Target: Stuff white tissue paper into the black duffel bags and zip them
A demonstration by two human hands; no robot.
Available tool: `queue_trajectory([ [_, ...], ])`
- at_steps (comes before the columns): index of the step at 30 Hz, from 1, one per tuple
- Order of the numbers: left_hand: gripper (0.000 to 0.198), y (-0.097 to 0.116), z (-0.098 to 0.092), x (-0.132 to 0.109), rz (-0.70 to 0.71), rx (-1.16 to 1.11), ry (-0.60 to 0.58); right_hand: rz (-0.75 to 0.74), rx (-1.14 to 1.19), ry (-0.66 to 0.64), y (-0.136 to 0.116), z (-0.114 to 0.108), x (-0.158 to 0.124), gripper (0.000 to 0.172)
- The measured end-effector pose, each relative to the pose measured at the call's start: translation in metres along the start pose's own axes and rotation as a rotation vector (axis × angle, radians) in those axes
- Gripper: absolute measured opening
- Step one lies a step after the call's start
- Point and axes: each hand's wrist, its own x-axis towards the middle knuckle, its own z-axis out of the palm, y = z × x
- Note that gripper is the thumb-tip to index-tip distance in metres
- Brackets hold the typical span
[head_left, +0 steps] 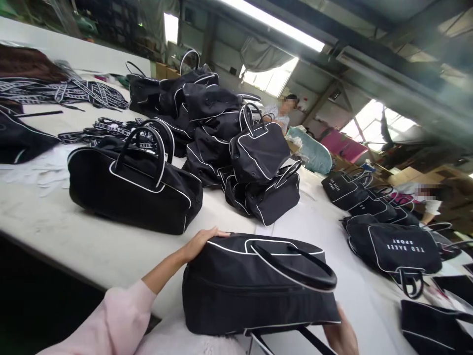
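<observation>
A black duffel bag with white piping lies tilted in front of me at the table's near edge, its zipper side facing up toward me. One of its black handles arches over the upper side, and a second handle hangs below. My left hand grips the bag's upper left corner, fingers along the far edge. At the lower right end, my right hand holds the bag; its fingertips are partly hidden behind it. Just beyond stands another black duffel bag with its handles up.
A pile of black bags rises at the back. Black-and-white straps lie left on the white table. Bags lettered TED BAKER SPORT lie to the right. One person is behind the pile, another at far right.
</observation>
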Motion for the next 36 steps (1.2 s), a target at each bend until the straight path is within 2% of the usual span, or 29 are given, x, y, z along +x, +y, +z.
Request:
queue_trajectory([
  [2,0.055,0.006,0.002,-0.007,0.039,0.034,-0.037,0.081,0.170,-0.043,-0.028,-0.014,0.013,0.079],
  [3,0.054,0.008,0.003,-0.009,0.042,0.056,-0.046,0.071,0.280,-0.066,-0.045,-0.017,0.019,0.077],
  [4,0.053,0.010,0.004,-0.011,0.042,0.082,-0.051,0.012,0.338,-0.050,-0.065,-0.018,0.023,0.074],
  [6,0.052,0.011,0.002,-0.013,0.041,0.129,-0.060,-0.154,0.314,0.038,-0.105,-0.011,0.031,0.070],
  [8,0.052,0.008,0.000,-0.015,0.049,0.162,-0.091,-0.371,0.150,0.049,-0.141,0.007,0.039,0.063],
  [10,0.051,0.004,0.000,-0.020,0.039,0.188,-0.110,-0.550,-0.146,-0.029,-0.163,0.029,0.045,0.059],
  [12,0.051,-0.003,0.003,-0.029,0.009,0.228,-0.097,-0.601,-0.489,-0.167,-0.170,0.049,0.048,0.057],
  [15,0.051,-0.018,0.014,-0.042,-0.010,0.293,-0.047,-0.504,-0.838,-0.285,-0.155,0.062,0.047,0.054],
  [18,0.052,-0.031,0.021,-0.048,0.002,0.311,0.039,-0.469,-0.885,-0.227,-0.135,0.060,0.046,0.055],
  [21,0.052,-0.031,0.018,-0.048,-0.051,0.244,0.145,-0.476,-0.841,-0.217,-0.132,0.057,0.050,0.055],
  [24,0.049,-0.016,0.007,-0.049,-0.081,0.112,0.220,-0.508,-0.712,-0.201,-0.141,0.057,0.049,0.056],
  [26,0.047,-0.001,-0.002,-0.049,-0.028,0.023,0.253,-0.520,-0.540,-0.126,-0.144,0.055,0.040,0.057],
  [28,0.047,0.016,-0.011,-0.046,0.024,-0.008,0.267,-0.441,-0.348,0.010,-0.139,0.048,0.022,0.058],
  [30,0.048,0.030,-0.016,-0.040,0.037,0.024,0.262,-0.287,-0.114,0.185,-0.120,0.034,0.000,0.060],
  [33,0.051,0.040,-0.017,-0.022,0.012,0.057,0.170,-0.036,0.281,0.462,-0.064,0.008,-0.027,0.064],
  [34,0.052,0.041,-0.014,-0.016,-0.006,0.060,0.122,0.059,0.346,0.515,-0.040,0.002,-0.036,0.062],
  [36,0.053,0.038,-0.004,-0.003,-0.027,0.079,0.025,0.264,0.374,0.483,0.005,0.004,-0.059,0.051],
])
